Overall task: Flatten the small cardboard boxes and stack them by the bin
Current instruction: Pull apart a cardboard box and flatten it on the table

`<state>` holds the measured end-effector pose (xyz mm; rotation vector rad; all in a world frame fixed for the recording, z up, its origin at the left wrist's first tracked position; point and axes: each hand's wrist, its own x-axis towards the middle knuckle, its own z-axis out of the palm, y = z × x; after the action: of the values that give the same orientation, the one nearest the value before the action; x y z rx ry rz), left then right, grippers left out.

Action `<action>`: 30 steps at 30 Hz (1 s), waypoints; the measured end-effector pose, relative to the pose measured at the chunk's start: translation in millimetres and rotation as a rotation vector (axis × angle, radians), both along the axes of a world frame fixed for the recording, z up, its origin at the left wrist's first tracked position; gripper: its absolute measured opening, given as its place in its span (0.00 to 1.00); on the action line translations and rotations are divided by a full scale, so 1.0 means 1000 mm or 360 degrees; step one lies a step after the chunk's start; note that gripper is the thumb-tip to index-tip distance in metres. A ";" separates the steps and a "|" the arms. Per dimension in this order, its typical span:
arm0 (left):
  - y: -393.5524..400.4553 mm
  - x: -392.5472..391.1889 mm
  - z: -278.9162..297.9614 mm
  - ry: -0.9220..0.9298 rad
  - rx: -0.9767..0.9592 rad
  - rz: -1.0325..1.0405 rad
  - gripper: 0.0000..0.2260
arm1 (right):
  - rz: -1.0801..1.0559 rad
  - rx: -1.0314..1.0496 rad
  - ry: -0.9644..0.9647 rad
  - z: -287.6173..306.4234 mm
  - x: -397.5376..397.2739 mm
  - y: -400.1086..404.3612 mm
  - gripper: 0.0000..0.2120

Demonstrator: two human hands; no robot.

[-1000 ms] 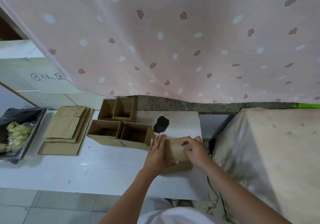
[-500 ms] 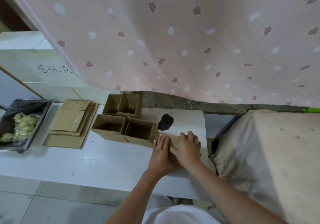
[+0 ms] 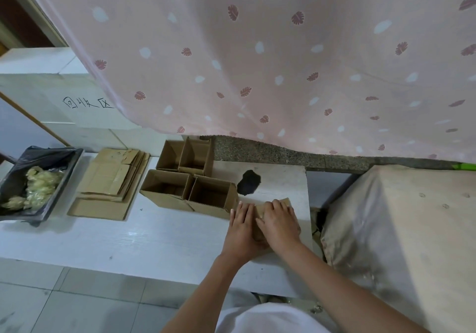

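A small cardboard box (image 3: pixel 260 210) lies pressed down on the right end of the white table (image 3: pixel 154 237). My left hand (image 3: pixel 240 228) lies flat on its left side and my right hand (image 3: pixel 280 223) covers its right side, so only a strip and a far corner show. Left of my hands stand two open boxes side by side (image 3: pixel 188 193), with two more open boxes (image 3: pixel 186 155) behind them. A stack of flattened boxes (image 3: pixel 110 178) lies further left, beside the bin (image 3: pixel 51 156), which is lined with a black bag.
A pink patterned curtain (image 3: pixel 257 49) hangs low over the far side of the table. A cloth-covered block (image 3: pixel 399 229) stands close on the right. A black patch (image 3: pixel 248 182) marks the tabletop. The bin holds pale yellowish scraps. A white box (image 3: pixel 51 88) with handwriting stands behind it.
My right hand has slid from the box's right edge toward the left hand, and both now lie close together on it. The box is lower and mostly covered.
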<state>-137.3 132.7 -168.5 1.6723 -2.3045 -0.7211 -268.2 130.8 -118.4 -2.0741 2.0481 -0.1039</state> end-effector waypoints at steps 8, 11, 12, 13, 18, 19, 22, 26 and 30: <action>0.001 -0.004 -0.001 -0.0031 0.0013 0.0009 0.49 | 0.0046 0.0160 0.0106 0.006 0.005 -0.007 0.14; 0.000 -0.002 0.000 -0.0012 0.0005 0.0005 0.49 | 0.0128 0.0135 0.0130 0.006 0.004 -0.008 0.15; 0.000 -0.002 0.001 -0.0007 0.0002 0.0002 0.48 | 0.0145 0.0121 0.0109 0.006 0.004 -0.009 0.14; 0.000 -0.001 0.001 -0.0005 -0.0001 -0.0004 0.48 | 0.0158 0.0112 0.0086 0.006 0.003 -0.009 0.13; 0.002 -0.004 0.002 -0.0038 0.0006 0.0008 0.49 | 0.0165 0.0103 0.0019 0.006 0.000 -0.006 0.15; 0.002 -0.004 0.001 -0.0047 0.0013 0.0013 0.49 | 0.0151 0.0117 0.0010 0.007 0.000 -0.006 0.14; 0.003 -0.004 0.003 -0.0037 0.0042 0.0020 0.49 | 0.0205 0.0150 0.0042 0.006 0.000 -0.006 0.13; 0.002 -0.008 0.007 -0.0050 0.0044 0.0001 0.47 | 0.0238 0.0188 0.0086 0.006 0.002 -0.007 0.14; 0.004 -0.005 0.009 -0.0106 0.0012 -0.0032 0.46 | 0.0174 0.0158 0.0067 0.002 0.005 -0.011 0.13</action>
<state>-142.5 136.5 -159.2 1.7035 -2.3696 -0.6891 -263.1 119.9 -116.2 -2.1390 1.9166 0.0588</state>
